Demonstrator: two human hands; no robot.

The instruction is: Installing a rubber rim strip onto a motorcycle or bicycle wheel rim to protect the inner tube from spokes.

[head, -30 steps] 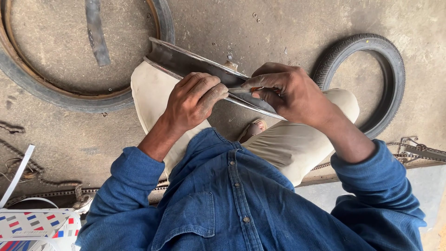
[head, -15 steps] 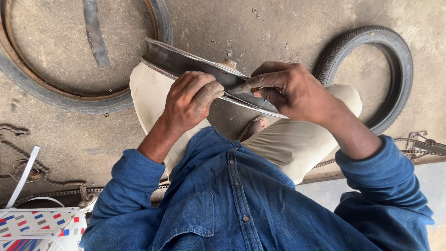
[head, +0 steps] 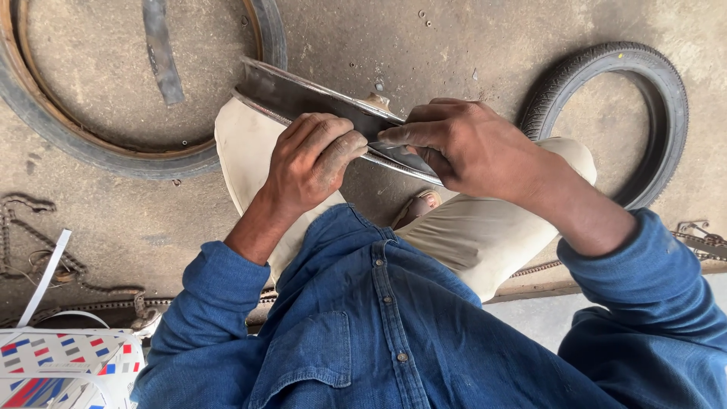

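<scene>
Head view: a curved metal wheel rim [head: 303, 95] is held across the knees, over beige trousers [head: 485, 235]. The left hand [head: 310, 163] is closed around the rim's near edge; the right hand [head: 469, 148] is pinched on it just beside, fingertips touching. A large tyre [head: 83, 144] and a small tyre [head: 659, 98] are seen lying on the concrete floor [head: 379, 38].
</scene>
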